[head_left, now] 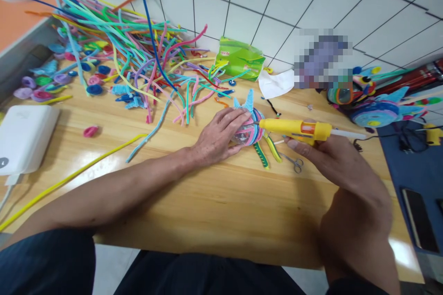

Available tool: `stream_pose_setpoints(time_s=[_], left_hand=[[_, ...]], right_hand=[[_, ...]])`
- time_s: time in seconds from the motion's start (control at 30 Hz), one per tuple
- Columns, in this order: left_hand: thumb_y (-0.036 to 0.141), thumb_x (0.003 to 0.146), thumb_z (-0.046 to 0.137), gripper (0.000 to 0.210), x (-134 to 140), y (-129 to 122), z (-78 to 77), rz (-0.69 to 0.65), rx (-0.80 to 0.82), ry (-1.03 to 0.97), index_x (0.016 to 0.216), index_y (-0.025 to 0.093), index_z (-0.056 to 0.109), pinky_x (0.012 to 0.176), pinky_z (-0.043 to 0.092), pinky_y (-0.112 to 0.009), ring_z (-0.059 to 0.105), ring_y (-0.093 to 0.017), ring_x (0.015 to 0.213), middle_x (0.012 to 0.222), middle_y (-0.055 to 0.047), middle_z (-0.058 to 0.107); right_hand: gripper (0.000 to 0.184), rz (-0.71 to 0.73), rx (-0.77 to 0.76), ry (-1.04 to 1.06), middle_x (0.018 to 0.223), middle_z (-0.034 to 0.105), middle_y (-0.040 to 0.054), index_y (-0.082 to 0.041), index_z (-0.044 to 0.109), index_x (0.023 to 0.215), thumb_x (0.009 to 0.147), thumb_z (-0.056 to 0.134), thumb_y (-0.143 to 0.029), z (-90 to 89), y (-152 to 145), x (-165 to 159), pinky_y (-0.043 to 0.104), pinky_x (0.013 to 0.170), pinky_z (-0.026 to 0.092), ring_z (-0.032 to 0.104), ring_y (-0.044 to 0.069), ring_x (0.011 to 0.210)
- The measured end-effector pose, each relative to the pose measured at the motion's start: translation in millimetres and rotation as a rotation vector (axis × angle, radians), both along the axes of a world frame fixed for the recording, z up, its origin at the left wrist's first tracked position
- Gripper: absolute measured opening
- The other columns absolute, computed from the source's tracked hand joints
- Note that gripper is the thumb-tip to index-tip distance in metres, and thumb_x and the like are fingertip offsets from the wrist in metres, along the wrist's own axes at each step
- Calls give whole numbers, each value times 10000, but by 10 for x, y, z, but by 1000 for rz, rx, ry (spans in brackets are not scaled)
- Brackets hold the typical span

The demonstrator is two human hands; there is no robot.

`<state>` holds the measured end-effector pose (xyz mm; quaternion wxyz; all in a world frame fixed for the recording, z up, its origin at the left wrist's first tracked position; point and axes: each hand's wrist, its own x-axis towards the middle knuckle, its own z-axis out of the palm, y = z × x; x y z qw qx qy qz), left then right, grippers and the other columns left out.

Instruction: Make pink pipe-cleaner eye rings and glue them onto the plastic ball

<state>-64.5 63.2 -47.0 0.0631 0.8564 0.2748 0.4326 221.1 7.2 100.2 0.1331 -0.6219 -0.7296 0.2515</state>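
My left hand (221, 136) is closed over a clear round craft piece (245, 137) wrapped in pink, blue and purple pipe cleaner, with light-blue points (249, 100) sticking up from it. In my right hand (332, 159) is a yellow hot glue gun (289, 128), a white glue stick (349, 134) coming out of its back end. The gun's nozzle meets or nearly meets the wrapped edge; contact is hard to tell. Pliers with green and yellow handles (261, 156) lie partly under the craft piece. Small scissors (296, 163) rest beside them.
Loose pipe cleaners (138, 50) heap along the tiled wall, with coiled pieces (41, 85) at left. A white power bank (29, 138) sits near a long yellow pipe cleaner (76, 179). Behind stands a green packet (239, 59). Decorated crafts (375, 113) and a phone (419, 219) are at right.
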Motion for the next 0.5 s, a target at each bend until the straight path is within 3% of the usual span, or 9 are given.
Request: stream_pose_setpoints(time_s=[0.33, 0.5], left_hand=[[382, 1006, 771, 927, -9, -6, -6, 4, -43, 12, 1753, 269, 233, 1285, 496, -622, 577, -381, 1541, 1637, -197, 597], [385, 1017, 758, 900, -14, -3, -2, 12, -34, 24, 1744, 252, 246, 1282, 503, -615, 576, -375, 1532, 1636, -190, 598]], right_hand=[[524, 1, 32, -16, 703, 714, 52, -271, 724, 744, 968, 621, -734, -26, 31, 30, 388, 606, 516, 636, 263, 677], [470, -7, 31, 17, 727, 714, 41, -281, 749, 797, 951, 655, -716, -22, 23, 15, 394, 632, 527, 635, 261, 683]])
